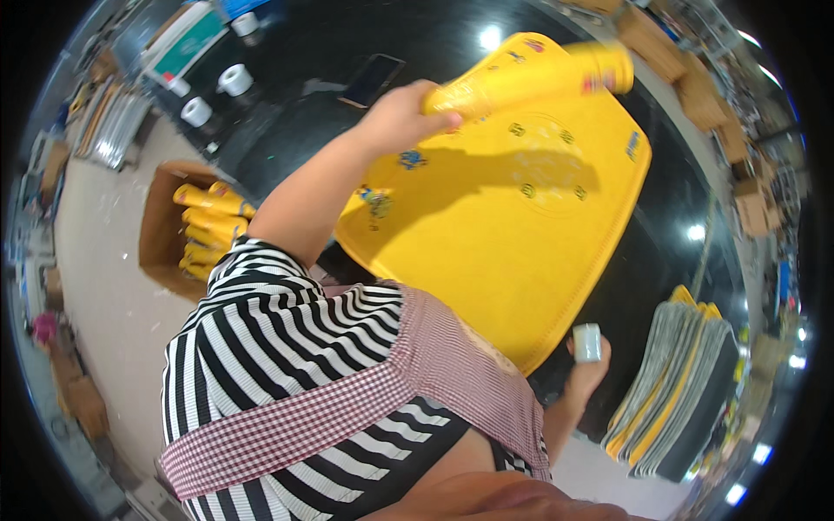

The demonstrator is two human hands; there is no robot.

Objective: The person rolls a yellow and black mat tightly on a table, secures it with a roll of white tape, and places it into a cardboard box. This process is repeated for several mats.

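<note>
My left hand (401, 120) is closed around one end of a rolled yellow mat (512, 89), which is tilted above the table, its far end smeared by motion. Under it a large yellow mat (495, 260) with small coloured prints lies flat, and the roll and arm cast a shadow across it. At the mat's near right edge, my right hand (589, 372) grips a small pale, block-shaped piece (587, 342). I cannot make out exactly what that piece is.
The black table (287, 130) carries a phone (372, 80) and several white rolls (234, 80). At left, a cardboard box (161, 230) contains several yellow rolls (213, 226). A stack of grey and yellow mats (669, 382) stands at the right. Cardboard boxes (695, 78) line the far right.
</note>
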